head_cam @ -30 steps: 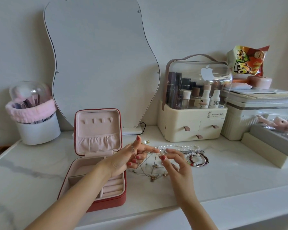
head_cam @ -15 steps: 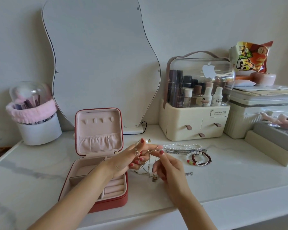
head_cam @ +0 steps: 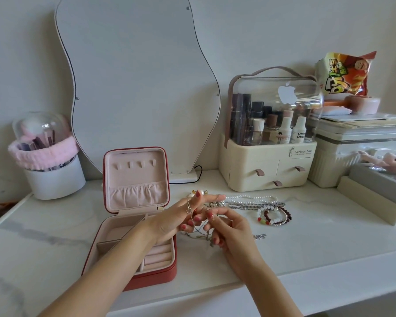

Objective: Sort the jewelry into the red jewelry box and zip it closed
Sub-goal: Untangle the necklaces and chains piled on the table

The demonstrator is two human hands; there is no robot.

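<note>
Red jewelry box [head_cam: 160, 276], pink lining; white marble table [head_cam: 306, 243]

Up and to the right of the fingers [head_cam: 212, 199], the cream plastic cosmetics organizer with small drawers [head_cam: 269, 165] is showing "Serious Life" on its front. Its clear domed lid [head_cam: 274, 92] is bearing a white apple-shaped sticker [head_cam: 286, 93]. Inside, a small white bottle [head_cam: 298, 132] is reading "poor". Farther right, the orange snack bag [head_cam: 345, 73] is carrying large lettering that cannot be read.

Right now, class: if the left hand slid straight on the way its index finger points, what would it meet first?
Probably the pearl necklace lying just beyond the left hand; depth is hard to judge.
</note>
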